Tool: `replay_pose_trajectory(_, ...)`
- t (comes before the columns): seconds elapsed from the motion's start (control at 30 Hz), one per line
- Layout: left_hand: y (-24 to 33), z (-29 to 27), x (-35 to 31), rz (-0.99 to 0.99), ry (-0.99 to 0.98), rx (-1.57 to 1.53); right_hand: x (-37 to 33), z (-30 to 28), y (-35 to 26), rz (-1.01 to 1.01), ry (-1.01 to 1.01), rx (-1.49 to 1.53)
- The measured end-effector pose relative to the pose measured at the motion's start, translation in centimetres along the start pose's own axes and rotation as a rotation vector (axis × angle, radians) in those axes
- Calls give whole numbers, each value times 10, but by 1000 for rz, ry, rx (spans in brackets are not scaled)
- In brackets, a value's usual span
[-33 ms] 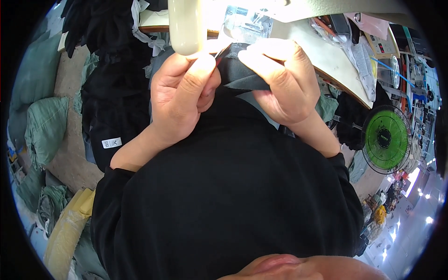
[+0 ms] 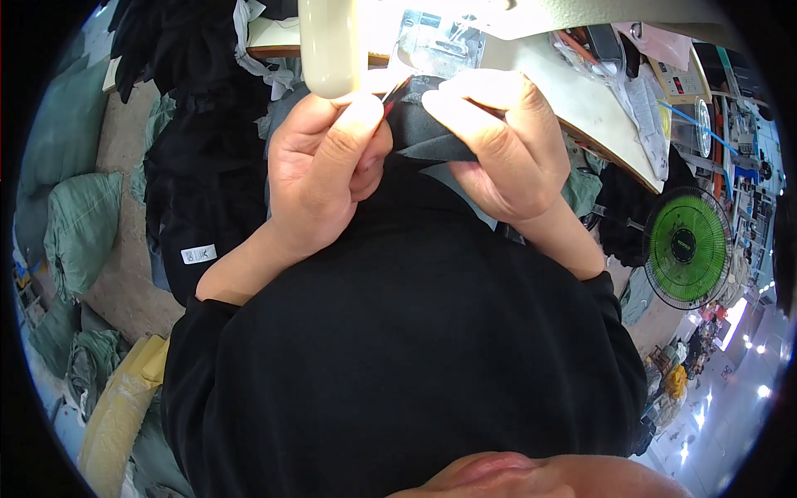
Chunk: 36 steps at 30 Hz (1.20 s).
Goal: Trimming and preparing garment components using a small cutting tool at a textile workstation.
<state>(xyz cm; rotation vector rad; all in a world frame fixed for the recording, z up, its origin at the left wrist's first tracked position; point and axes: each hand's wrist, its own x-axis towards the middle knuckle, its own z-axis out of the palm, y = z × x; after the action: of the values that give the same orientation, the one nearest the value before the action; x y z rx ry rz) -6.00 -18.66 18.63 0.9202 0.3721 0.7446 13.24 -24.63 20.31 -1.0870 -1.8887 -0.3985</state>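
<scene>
Pinched between the thumb and fingers of my left hand [image 2: 328, 158] is a thin pointed tool [image 2: 397, 93] with metal and red parts, perhaps a seam ripper. Its tip meets the edge of a dark grey cloth piece [image 2: 436, 133]. My right hand [image 2: 506, 137] grips that cloth from the other side, thumb and fingers closed on it. The cloth is folded and hangs between both hands. Bright light washes out my right fingertips, and the tool's handle is mostly hidden in my left fingers.
Just beyond my hands stands a sewing machine, its cream column [image 2: 328, 50] near my left fingers and its metal plate [image 2: 440, 41] behind the cloth. Black garments [image 2: 203, 166] lie to the left. A green fan [image 2: 687, 247] stands at the right, below the white table's edge [image 2: 614, 133].
</scene>
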Motion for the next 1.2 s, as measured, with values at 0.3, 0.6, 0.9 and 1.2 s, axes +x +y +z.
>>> replay_pose_trajectory(0.3, 9, 3, 5, -291, 24, -381, -4, -8, 1, 33, -130, 22)
replay_pose_trajectory(0.6, 18, -5, 10, 236, -150, 664, -14, -12, -1, 16, -142, 16)
replay_pose_trajectory(0.9, 27, 0, 9, 260, -153, 800, -7, -5, 8, -130, -57, -43)
replay_pose_trajectory(1.2, 19, -5, 3, 70, -120, 525, -13, -7, -1, -81, -148, 19)
